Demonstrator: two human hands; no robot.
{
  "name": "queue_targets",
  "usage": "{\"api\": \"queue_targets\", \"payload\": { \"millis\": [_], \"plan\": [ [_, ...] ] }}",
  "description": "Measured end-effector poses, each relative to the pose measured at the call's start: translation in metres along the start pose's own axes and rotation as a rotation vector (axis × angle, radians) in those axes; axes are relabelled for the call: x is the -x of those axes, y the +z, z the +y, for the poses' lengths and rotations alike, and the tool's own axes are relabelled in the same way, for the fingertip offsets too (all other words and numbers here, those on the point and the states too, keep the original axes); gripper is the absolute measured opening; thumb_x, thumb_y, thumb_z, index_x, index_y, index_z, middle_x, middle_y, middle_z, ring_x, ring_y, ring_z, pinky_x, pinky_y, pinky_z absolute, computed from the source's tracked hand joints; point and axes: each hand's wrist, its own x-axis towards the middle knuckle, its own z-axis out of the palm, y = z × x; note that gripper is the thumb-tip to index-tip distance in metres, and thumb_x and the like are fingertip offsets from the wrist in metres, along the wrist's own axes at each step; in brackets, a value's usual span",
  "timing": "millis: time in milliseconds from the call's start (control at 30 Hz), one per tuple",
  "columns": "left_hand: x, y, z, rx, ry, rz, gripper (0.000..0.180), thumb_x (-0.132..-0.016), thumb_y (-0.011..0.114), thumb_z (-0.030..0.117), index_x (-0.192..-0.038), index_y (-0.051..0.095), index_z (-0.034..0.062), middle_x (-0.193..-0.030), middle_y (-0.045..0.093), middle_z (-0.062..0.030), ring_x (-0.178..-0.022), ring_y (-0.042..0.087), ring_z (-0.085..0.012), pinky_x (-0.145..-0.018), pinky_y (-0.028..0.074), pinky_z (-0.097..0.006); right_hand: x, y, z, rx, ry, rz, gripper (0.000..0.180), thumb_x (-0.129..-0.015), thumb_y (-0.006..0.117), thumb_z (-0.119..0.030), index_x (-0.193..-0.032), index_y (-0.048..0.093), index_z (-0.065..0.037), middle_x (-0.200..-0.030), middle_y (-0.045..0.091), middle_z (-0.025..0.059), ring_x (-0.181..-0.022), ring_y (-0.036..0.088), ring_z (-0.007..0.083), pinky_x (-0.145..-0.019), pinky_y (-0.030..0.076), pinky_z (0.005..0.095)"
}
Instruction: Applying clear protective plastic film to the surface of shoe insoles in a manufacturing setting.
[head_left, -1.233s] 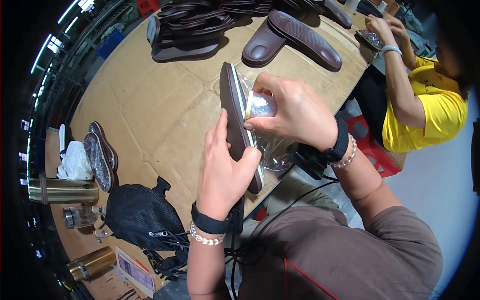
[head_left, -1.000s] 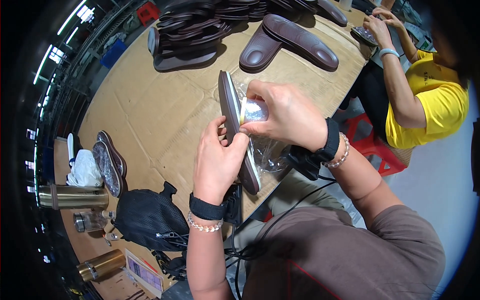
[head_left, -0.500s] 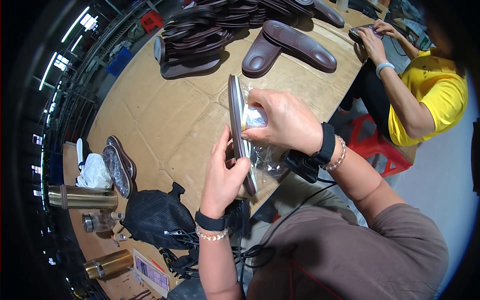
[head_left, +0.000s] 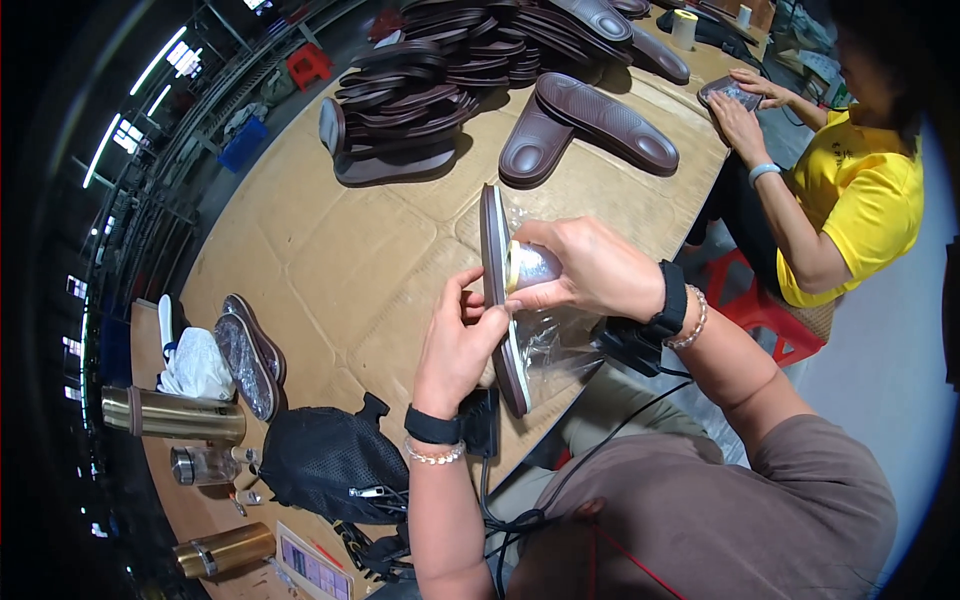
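A brown shoe insole [head_left: 489,235] with a pale layer along one side stands on edge, upright in front of me. My left hand [head_left: 458,350] pinches it from the left, near mid-length, fingers behind and thumb in front. On its other side, my right hand [head_left: 605,270] grips a shiny, clear-to-silver roll of film [head_left: 537,264] with a yellowish edge, pressed close to the insole. Thin clear plastic [head_left: 556,345] hangs crumpled beneath my right hand. Whether that plastic is joined to the roll, I cannot tell.
Beyond lies a heap of brown insoles [head_left: 415,100], with two crossed insoles [head_left: 610,125] beside it. At left are film-wrapped insoles [head_left: 243,365], a gold flask [head_left: 190,415] and a black mesh bag [head_left: 325,455]. A co-worker [head_left: 850,200] sits at right, handling a wrapped insole [head_left: 732,93].
The whole view has shifted, so the table appears lower. My left hand has moved up the insole, nearer the roll. My right hand keeps its grip.
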Motion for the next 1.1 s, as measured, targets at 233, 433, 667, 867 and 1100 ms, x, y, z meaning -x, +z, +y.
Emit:
{"api": "queue_targets", "payload": {
  "millis": [233, 433, 667, 867, 1100],
  "plan": [
    [0.001, 0.006, 0.000, -0.031, 0.043, -0.017, 0.071, -0.086, 0.069, 0.022, -0.150, 0.047, -0.0011, -0.139, 0.052, -0.0214, -0.121, 0.058, -0.0295, -0.103, 0.051, -0.041, -0.003, -0.009, 0.005, -0.042, -0.099, -0.031, 0.053, -0.088, 0.082, -0.043, -0.108, 0.069, 0.003, -0.089, 0.070, 0.0241, -0.084, 0.069, 0.0440, -0.076, 0.055, 0.0478],
    [0.006, 0.011, 0.006, -0.127, 0.098, 0.019, 0.073, -0.086, 0.069, 0.024, -0.150, 0.045, -0.0015, -0.137, 0.053, -0.0254, -0.123, 0.058, -0.0364, -0.111, 0.047, -0.044, 0.001, -0.015, 0.000, -0.021, 0.033, 0.065, 0.052, -0.079, 0.091, -0.035, -0.112, 0.072, 0.002, -0.088, 0.071, 0.0212, -0.080, 0.071, 0.0388, -0.072, 0.056, 0.0419],
    [0.010, 0.014, 0.012, -0.180, 0.092, 0.034, 0.073, -0.086, 0.069, 0.024, -0.151, 0.045, -0.0007, -0.139, 0.052, -0.0261, -0.125, 0.058, -0.0383, -0.111, 0.047, -0.045, 0.000, -0.005, -0.013, 0.164, 0.026, 0.242, 0.048, -0.075, 0.092, -0.030, -0.110, 0.074, -0.003, -0.090, 0.070, 0.0172, -0.079, 0.071, 0.0377, -0.071, 0.057, 0.0433],
    [0.011, 0.015, 0.005, -0.261, 0.120, 0.052, 0.066, -0.092, 0.064, 0.016, -0.154, 0.045, 0.0045, -0.140, 0.052, -0.0164, -0.119, 0.059, -0.0242, -0.095, 0.053, -0.035, 0.001, -0.002, -0.020, 0.190, 0.060, 0.245, 0.048, -0.074, 0.092, -0.028, -0.111, 0.073, -0.005, -0.091, 0.067, 0.0138, -0.078, 0.070, 0.0350, -0.071, 0.056, 0.0435],
    [0.011, 0.014, 0.006, -0.265, 0.121, 0.046, 0.065, -0.093, 0.063, 0.016, -0.154, 0.044, 0.0039, -0.141, 0.052, -0.0162, -0.117, 0.060, -0.0232, -0.096, 0.053, -0.034, 0.001, 0.001, -0.022, 0.254, 0.047, 0.234, 0.047, -0.076, 0.090, -0.025, -0.114, 0.071, -0.005, -0.093, 0.066, 0.0129, -0.086, 0.069, 0.0349, -0.075, 0.056, 0.0449]
  ]
}}
